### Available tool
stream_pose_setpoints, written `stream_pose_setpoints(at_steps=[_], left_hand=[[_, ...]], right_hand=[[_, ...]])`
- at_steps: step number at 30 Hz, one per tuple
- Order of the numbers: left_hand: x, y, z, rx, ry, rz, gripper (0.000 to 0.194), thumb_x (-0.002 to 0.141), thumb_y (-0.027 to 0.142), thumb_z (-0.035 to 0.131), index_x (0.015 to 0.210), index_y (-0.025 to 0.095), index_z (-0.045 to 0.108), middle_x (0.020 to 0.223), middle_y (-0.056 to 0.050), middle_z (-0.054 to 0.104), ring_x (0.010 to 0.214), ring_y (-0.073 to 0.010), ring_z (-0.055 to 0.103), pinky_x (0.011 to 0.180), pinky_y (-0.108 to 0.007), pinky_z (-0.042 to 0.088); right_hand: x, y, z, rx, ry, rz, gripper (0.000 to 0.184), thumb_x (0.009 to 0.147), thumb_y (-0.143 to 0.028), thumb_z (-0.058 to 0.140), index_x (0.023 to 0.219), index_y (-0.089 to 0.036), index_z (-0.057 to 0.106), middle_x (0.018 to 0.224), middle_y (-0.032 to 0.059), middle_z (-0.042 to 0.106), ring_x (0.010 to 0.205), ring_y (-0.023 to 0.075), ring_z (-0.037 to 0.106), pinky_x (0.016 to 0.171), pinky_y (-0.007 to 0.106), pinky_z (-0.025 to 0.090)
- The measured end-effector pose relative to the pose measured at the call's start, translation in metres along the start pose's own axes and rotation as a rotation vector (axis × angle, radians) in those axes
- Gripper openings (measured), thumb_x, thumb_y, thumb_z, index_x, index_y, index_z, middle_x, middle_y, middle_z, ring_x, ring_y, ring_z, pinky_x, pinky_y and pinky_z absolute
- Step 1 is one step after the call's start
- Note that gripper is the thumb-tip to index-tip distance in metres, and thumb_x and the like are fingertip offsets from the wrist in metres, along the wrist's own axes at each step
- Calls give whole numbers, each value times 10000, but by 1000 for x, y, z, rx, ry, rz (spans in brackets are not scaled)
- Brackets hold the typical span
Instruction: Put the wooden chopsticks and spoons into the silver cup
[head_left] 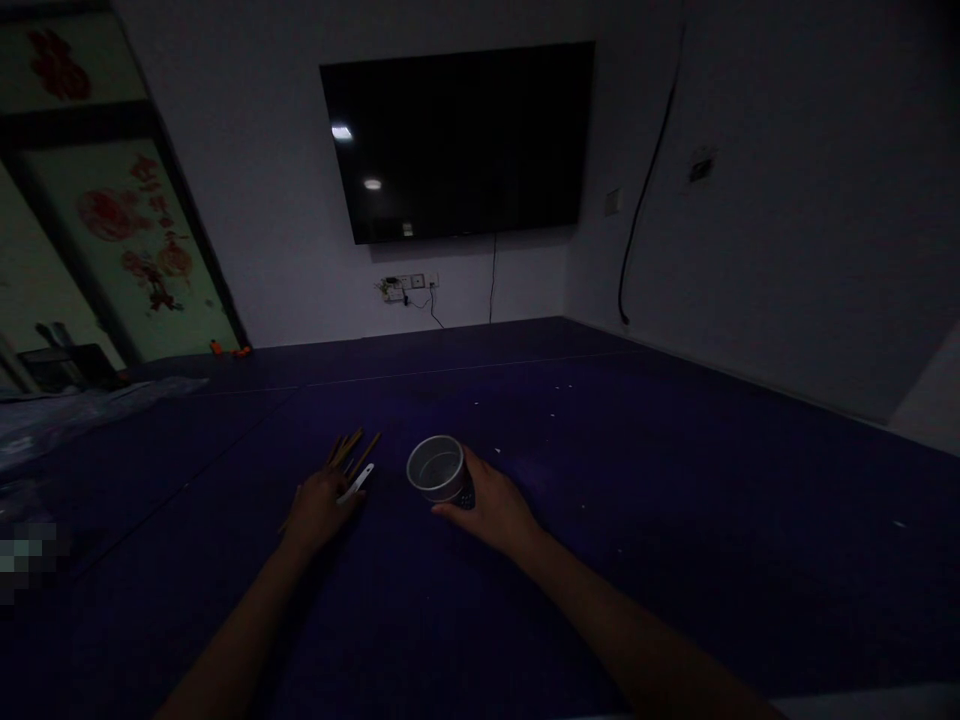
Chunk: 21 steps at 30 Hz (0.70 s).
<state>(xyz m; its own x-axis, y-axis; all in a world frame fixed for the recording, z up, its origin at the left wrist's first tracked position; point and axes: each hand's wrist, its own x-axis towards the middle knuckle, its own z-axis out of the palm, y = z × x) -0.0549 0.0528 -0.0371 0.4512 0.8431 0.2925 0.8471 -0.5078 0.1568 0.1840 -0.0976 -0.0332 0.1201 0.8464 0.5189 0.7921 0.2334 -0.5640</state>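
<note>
My right hand (499, 505) is wrapped round the side of a round cup (437, 482) with a pale rim and a darker, patterned outside. Its mouth faces up toward me, and no contents show inside. To the left, my left hand (319, 515) is closed over a bunch of thin brown sticks that look like chopsticks (346, 446), low at the purple surface. A white utensil handle (360, 482) with a hole in its end sticks out by the thumb; its other end is hidden by the hand. A gap separates the two hands.
The broad purple surface (675, 520) carries several small white specks. Crumpled clear plastic (90, 405) lies at the left, near a dark box (71, 368) and small orange things (229, 350). A television (465, 145) hangs on the far wall above sockets and cables.
</note>
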Motion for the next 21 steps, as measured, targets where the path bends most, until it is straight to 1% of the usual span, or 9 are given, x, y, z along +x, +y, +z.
stream_pose_setpoints(at_steps=[3,7,9,11,13,16,18,21], left_hand=[[0,1,3,48,42,-106,251,799,374,510,924,198,638,1074,-103,632,1012,-241,585,828,-333,447],[-2,7,1,86,33,-266,414,827,390,447,1162,172,553,1137,-141,586,1007,-251,582,795,-340,462],[-4,12,-2,117,8,-319,469,840,409,412,1232,169,503,1136,-154,580,1009,-267,581,772,-354,467],[-5,17,-6,158,-14,-349,474,852,412,382,1242,168,495,1129,-158,583,1026,-283,574,770,-365,465],[-6,19,-9,185,-31,-363,470,855,414,377,1235,170,505,1139,-156,581,1046,-295,564,777,-372,461],[-5,18,-10,181,-56,-358,477,846,426,398,1244,187,505,1140,-153,585,1047,-300,564,774,-373,459],[-4,14,-10,157,-67,-349,485,837,448,412,1239,198,515,1134,-152,590,1036,-298,570,766,-368,457],[-3,9,-10,111,-60,-331,492,825,482,426,1224,213,534,1129,-146,593,1023,-287,577,754,-354,454]], right_hand=[[0,1,1,5,7,-13,823,677,-465,692,1364,-183,336,1256,147,548,1133,276,540,932,416,433],[-1,4,3,24,31,-14,830,659,-454,713,1362,-216,343,1245,131,558,1130,277,543,928,422,434],[-1,5,5,47,41,-13,839,642,-446,728,1358,-227,351,1242,123,562,1126,276,545,928,427,433],[0,4,6,85,61,3,839,627,-449,737,1346,-225,368,1230,120,571,1119,272,549,923,426,437],[5,1,8,136,109,35,812,620,-457,739,1317,-213,402,1205,120,589,1101,265,560,910,416,447],[21,-4,15,235,192,71,730,624,-450,735,1250,-196,459,1159,116,617,1064,249,584,892,393,461],[37,-8,23,302,222,74,671,627,-437,733,1204,-195,488,1143,111,628,1048,237,595,883,375,467],[62,-14,45,364,254,91,649,620,-409,741,1179,-188,494,1128,112,634,1033,227,603,866,355,476]])
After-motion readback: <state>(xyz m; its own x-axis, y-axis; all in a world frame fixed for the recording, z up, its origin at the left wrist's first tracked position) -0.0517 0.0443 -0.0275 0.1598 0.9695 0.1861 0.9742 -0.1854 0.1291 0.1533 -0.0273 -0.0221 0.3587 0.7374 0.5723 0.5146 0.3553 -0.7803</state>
